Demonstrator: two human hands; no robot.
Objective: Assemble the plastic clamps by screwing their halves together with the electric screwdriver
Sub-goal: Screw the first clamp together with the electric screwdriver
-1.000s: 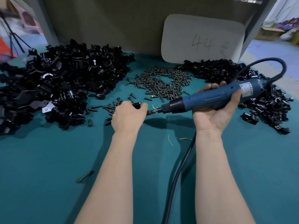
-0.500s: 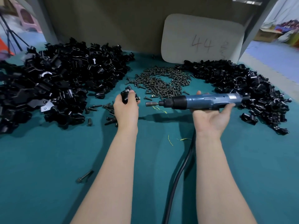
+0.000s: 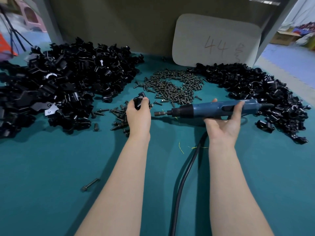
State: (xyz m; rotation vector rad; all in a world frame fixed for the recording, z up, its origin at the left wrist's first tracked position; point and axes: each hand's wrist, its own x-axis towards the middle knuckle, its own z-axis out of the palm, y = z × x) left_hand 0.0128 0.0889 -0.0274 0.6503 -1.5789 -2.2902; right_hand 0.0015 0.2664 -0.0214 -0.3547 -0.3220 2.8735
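Observation:
My left hand [image 3: 138,114] grips a small black plastic clamp [image 3: 139,101] above the teal table, with a screw head showing at its right side. My right hand [image 3: 223,122] lies palm up under the blue electric screwdriver [image 3: 213,110], thumb and fingers curled round its body. The screwdriver lies level, its bit [image 3: 160,113] pointing left, a short gap from my left hand and below the clamp. Its black cable [image 3: 183,183] runs down between my forearms.
A big heap of black clamp halves [image 3: 59,86] fills the left, another heap [image 3: 255,92] the right. Loose screws [image 3: 173,86] lie in a pile at the middle back, more by my left hand [image 3: 119,114]. One long screw [image 3: 90,184] lies near the front. A white board [image 3: 216,41] leans behind.
The bit has come away from the clamp. My left hand lifted the clamp up and left. The screwdriver dropped lower and levelled out in my right palm.

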